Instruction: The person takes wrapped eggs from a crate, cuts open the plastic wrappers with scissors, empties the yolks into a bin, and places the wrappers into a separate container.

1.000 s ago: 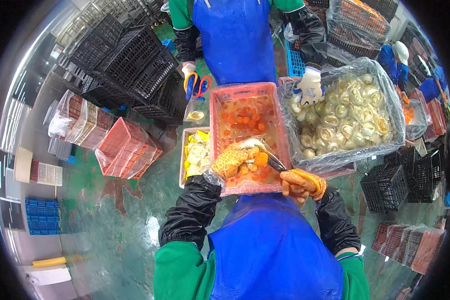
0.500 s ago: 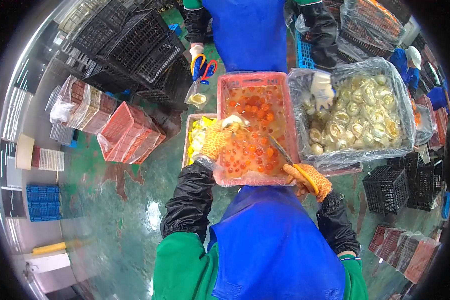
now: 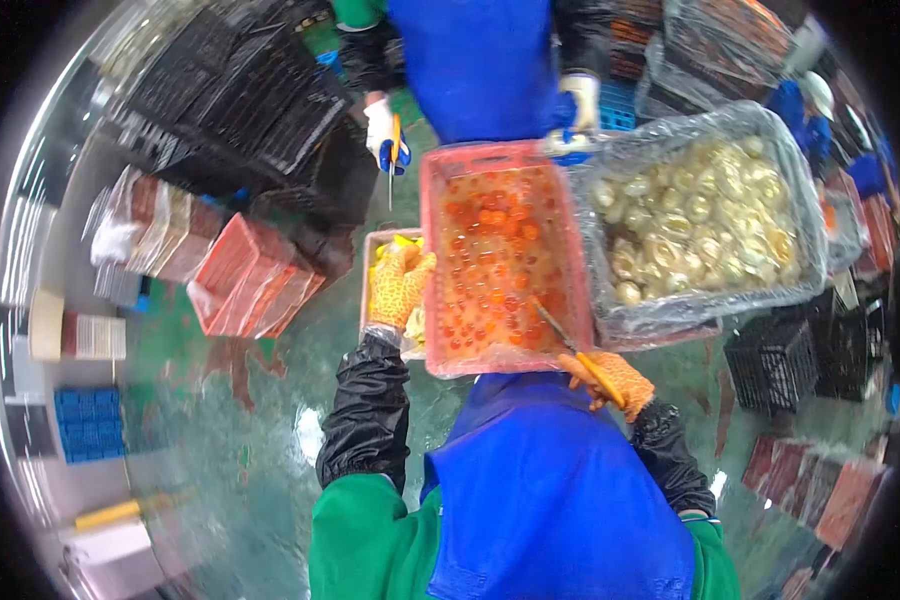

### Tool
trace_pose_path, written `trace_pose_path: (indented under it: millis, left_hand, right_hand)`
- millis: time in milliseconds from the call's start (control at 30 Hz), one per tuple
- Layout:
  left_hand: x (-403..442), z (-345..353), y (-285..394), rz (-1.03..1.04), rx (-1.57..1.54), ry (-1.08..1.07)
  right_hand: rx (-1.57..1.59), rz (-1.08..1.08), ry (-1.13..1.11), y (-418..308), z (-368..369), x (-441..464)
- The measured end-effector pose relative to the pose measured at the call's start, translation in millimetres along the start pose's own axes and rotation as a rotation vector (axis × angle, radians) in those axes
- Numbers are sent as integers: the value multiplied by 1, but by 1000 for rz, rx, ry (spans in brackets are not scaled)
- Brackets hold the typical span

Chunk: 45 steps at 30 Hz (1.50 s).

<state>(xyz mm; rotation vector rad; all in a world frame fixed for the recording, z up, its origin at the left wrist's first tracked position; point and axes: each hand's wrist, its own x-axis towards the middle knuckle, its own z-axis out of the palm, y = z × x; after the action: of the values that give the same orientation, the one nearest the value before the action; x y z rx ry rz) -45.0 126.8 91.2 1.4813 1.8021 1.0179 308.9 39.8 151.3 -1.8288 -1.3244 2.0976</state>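
In an orange patterned glove, my left hand [image 3: 400, 287] is over the narrow pale crate [image 3: 367, 290] of yellow-and-white packets, left of the red crate; what its fingers hold, if anything, is hidden. My right hand [image 3: 615, 383], gloved alike, grips scissors [image 3: 551, 324] with orange handles at the red crate's near right corner, the dark blades pointing over the crate. Cloudy liquid with many orange-red balls [image 3: 500, 250] fills the red crate [image 3: 432, 270]. To the right stands a plastic-lined crate [image 3: 808, 225] heaped with pale, greenish shell-like pieces [image 3: 700, 215].
Opposite me a co-worker in a blue apron [image 3: 470, 70] holds scissors [image 3: 394, 150] in one gloved hand; the other gloved hand [image 3: 577, 115] is by the crates' far edges. Black crates [image 3: 260, 110] and red crates [image 3: 255, 275] stand left, more black crates [image 3: 770, 370] right.
My left hand has gone from the red crate to the packet crate, and the pale piece it held no longer shows. My right hand moved slightly. The co-worker's hand left the shell-like pieces.
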Motion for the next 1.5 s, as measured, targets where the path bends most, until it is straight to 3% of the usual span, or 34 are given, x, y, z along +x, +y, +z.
trace_pose_path:
  millis: [100, 167, 233, 333, 400, 500, 567, 633, 700, 800, 900, 967, 1033, 1100, 1133, 1200, 1267, 1333, 1367, 1433, 1467, 1500]
  left_hand:
    - [0, 59, 47, 90, -82, -240]
    - [9, 109, 69, 281, -29, -441]
    - [7, 148, 98, 520, 55, -528]
    - [8, 215, 129, 617, -2, -637]
    - [7, 248, 153, 667, 72, -671]
    - [1, 283, 189, 754, 197, -721]
    - [-7, 308, 200, 826, 253, -569]
    - [-7, 323, 212, 857, 254, -566]
    - [-3, 334, 229, 828, 518, -701]
    - [-9, 356, 217, 885, 564, -568]
    - [-13, 349, 203, 951, 495, -481]
    - [-7, 346, 176, 981, 194, -558]
    - [-5, 331, 154, 898, 73, -599]
    - [0, 305, 150, 543, -64, -726]
    - [6, 297, 143, 412, -285, -767]
    - [10, 245, 182, 457, -403, -697]
    - [13, 224, 181, 460, -486, -668]
    - [12, 212, 171, 236, -651, -665]
    - [14, 212, 146, 232, -648, -666]
    - [16, 213, 105, 1065, 251, -704]
    - [17, 216, 106, 902, 285, -761]
    - [13, 214, 100, 892, 284, -772]
  right_hand:
    - [-89, 65, 54, 11, -6, -3]
    - [-307, 86, 7, 13, -11, -9]
    - [-468, -17, 1, 32, -16, -10]
    - [-601, -203, -6, 53, -27, -20]
    - [-623, -179, -13, 61, -33, -26]
    - [-307, -284, 207, 88, -37, -29]
    - [-184, -67, 195, 87, -43, -38]
    - [-159, -137, 209, 100, -47, -39]
    - [-218, -153, 188, 103, -52, -41]
    - [-167, -29, 205, 101, -54, -41]
    - [-371, -162, 105, 86, -63, -59]
    - [-438, -230, 120, 88, -62, -59]
    - [-437, -252, 168, 92, -59, -52]
    - [-211, 26, 206, 93, -54, -46]
    - [-210, 28, 198, 94, -52, -46]
    - [7, 51, 210, 98, -50, -44]
    - [14, 55, 190, 104, -46, -37]
    - [-8, 100, 197, 94, -42, -38]
    - [-7, 102, 193, 91, -40, -37]
    - [-33, 86, 162, 85, -41, -39]
    - [-76, 63, 177, 76, -41, -45]
    - [-70, 72, 168, 81, -34, -45]
